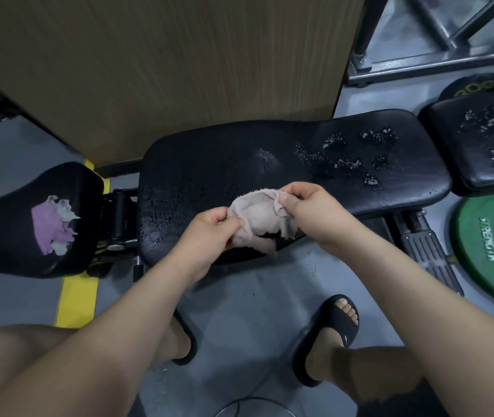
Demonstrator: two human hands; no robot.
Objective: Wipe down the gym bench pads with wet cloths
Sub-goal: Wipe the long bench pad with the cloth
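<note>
A beige cloth [256, 219] is bunched between both hands just above the near edge of the long black bench pad [215, 164]. My left hand [206, 236] pinches its left side. Its upper right edge is pinched by my right hand [308, 209]. The pad's left half looks damp and its right half carries patches of water drops [357, 159]. A smaller black seat pad [14, 236] at the left is torn, showing pink and pale foam [54, 224]. Another black pad [480, 139] at the right also has wet patches.
A wood-grain panel [164, 61] stands behind the bench. A green weight plate [492, 245] lies on the grey floor at the right, with a metal rack frame [414, 58] beyond. A yellow floor stripe [77, 299] runs at the left. My sandalled feet [336, 326] stand near the bench.
</note>
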